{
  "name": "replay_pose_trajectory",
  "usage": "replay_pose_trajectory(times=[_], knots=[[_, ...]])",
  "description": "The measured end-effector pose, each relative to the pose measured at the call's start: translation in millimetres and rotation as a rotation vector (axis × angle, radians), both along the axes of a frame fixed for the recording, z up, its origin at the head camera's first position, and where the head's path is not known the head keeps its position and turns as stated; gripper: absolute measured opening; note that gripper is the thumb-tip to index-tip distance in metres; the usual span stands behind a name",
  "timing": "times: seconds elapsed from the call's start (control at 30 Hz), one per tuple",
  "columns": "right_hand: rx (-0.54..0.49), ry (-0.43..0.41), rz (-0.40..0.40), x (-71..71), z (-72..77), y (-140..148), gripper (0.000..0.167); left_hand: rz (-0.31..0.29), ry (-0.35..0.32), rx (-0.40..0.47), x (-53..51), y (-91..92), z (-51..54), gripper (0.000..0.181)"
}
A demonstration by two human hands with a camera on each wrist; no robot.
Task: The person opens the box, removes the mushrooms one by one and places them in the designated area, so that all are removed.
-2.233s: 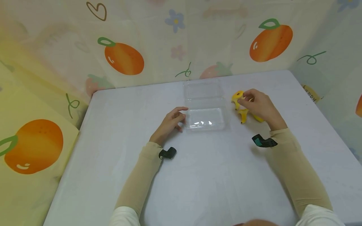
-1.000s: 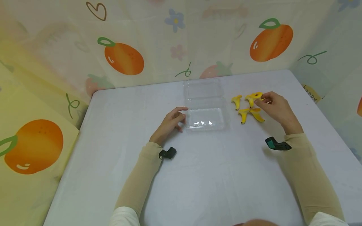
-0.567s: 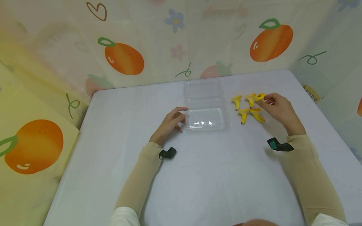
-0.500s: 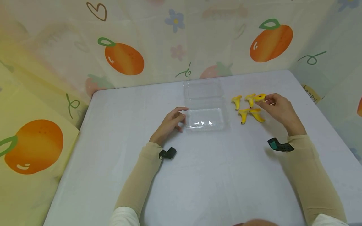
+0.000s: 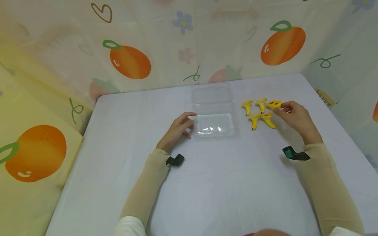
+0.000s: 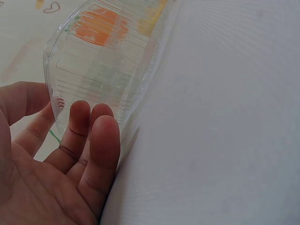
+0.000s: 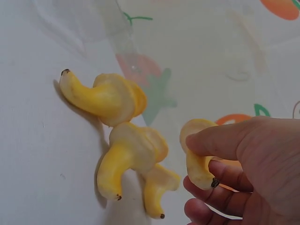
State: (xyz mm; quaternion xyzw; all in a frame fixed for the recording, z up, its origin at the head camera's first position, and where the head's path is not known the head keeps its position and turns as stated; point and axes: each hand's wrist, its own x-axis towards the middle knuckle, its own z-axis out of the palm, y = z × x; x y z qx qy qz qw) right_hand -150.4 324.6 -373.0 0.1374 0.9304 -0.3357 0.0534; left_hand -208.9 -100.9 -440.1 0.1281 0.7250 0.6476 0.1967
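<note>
Between thumb and fingers my right hand (image 5: 298, 119) pinches a yellow mushroom-shaped piece (image 5: 274, 104) with dark spots on its flared top. The right wrist view shows this held piece (image 7: 199, 154) raised, its curved stem ending in a dark tip. Several similar yellow pieces (image 5: 254, 121) lie just left of that hand in two loose rows. My left hand (image 5: 178, 127) is at the left side of a clear plastic box (image 5: 215, 124) whose lid is folded back. Its fingers (image 6: 104, 145) lie loosely bent against the box's end wall, touching the rim.
A white cloth covers the table (image 5: 206, 183). The clear lid (image 5: 212, 93) lies flat toward the back edge, still joined to the box. Behind the table hangs a printed curtain (image 5: 218, 39) with oranges and flowers; yellow fabric (image 5: 35, 114) covers the left side.
My right hand has moved right, past the left and middle yellow pieces. The held piece has come out to the right and toward me, clear of its neighbours. My left hand and the box keep still.
</note>
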Motion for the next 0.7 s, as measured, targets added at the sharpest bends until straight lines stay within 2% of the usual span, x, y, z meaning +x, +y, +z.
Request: replay_pose_trajectory(times=[0.7], knots=[[0.005,-0.066,-0.021,8.1,-14.6,16,0.075,-0.001,0.013,0.022,-0.3,1.3,-0.7,0.040]])
